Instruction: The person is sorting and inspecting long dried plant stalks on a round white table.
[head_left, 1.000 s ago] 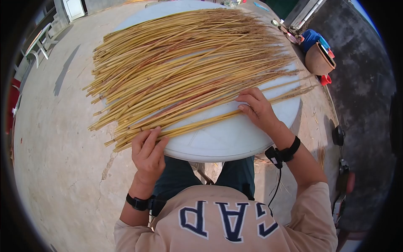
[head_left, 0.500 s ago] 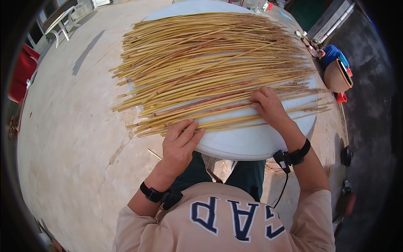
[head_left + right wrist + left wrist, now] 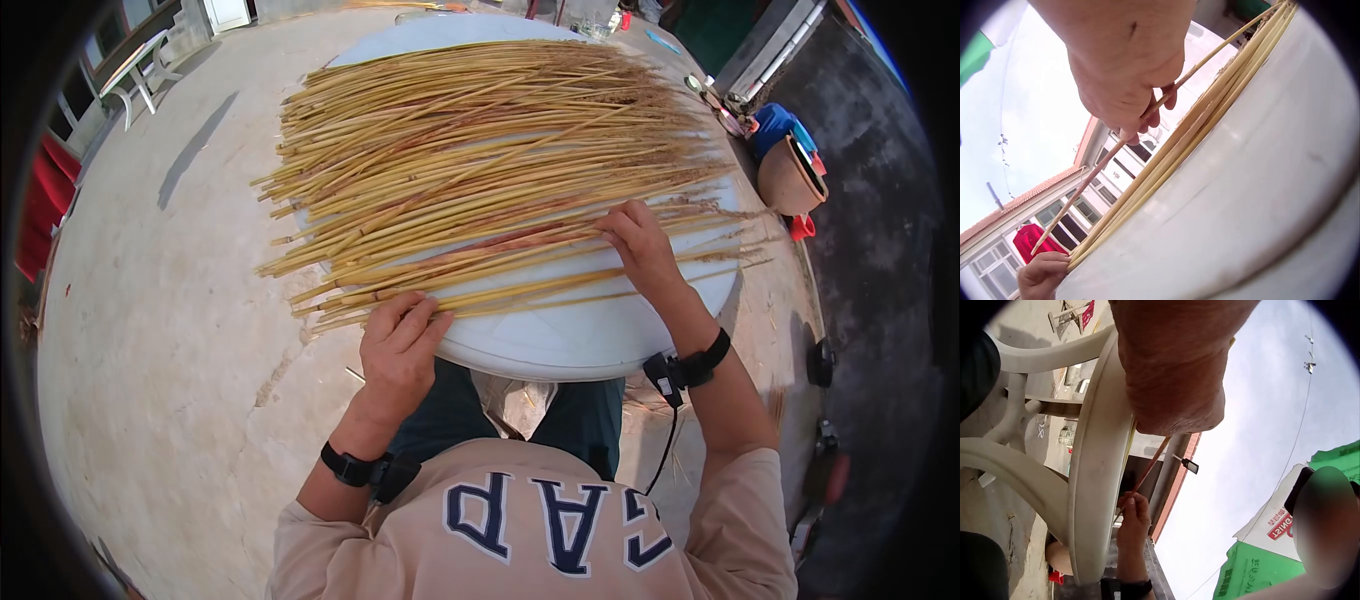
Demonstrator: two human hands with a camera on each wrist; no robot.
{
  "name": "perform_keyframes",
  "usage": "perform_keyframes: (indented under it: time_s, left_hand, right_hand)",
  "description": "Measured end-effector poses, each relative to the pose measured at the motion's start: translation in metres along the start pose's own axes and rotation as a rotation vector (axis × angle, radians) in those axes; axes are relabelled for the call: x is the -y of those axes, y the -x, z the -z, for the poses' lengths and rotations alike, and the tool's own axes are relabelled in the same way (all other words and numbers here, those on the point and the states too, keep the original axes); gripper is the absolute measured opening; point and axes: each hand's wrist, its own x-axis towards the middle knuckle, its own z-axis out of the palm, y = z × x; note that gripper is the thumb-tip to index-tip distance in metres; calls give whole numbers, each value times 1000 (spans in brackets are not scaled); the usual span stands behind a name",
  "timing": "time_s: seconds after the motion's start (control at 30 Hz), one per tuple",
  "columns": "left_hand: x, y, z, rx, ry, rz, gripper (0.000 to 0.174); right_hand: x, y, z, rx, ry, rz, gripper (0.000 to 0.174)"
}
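Observation:
Long dry yellow stalks [image 3: 440, 185] with brown feathery tops lie side by side across a round white table [image 3: 570, 335]. My right hand [image 3: 643, 250], toward the feathery ends, pinches one thin reddish-brown stalk [image 3: 1088, 181]; in the right wrist view it stands raised off the others. My left hand [image 3: 398, 352] is at the table's front edge, its fingers over the thick ends of the nearest stalks [image 3: 530, 292]. Curled fingers of that hand show by the stalk ends in the right wrist view. In the left wrist view its fingertips are hidden behind the hand.
At the right, a clay pot [image 3: 790, 180] stands near a blue container [image 3: 773, 128] and a red one [image 3: 803, 228] on the ground. A white bench-like table [image 3: 135, 75] is at the far left. A loose stalk piece [image 3: 355, 375] lies below the left hand.
Between the first two frames both hands shifted along the front stalks, the right hand going from the nearest stalks to one farther in. Since then the hands have stayed nearly in place.

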Motion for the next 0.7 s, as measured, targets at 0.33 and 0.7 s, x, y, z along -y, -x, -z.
perform_keyframes:
  time_s: [0.33,0.7]
  left_hand:
    - [-6,0,-5,-21,-10,-30,29]
    - [-16,-6,-8,74,-35,20,21]
  right_hand:
    - [11,-1,6,-235,77,11,22]
    - [29,4,22,-223,244,450,26]
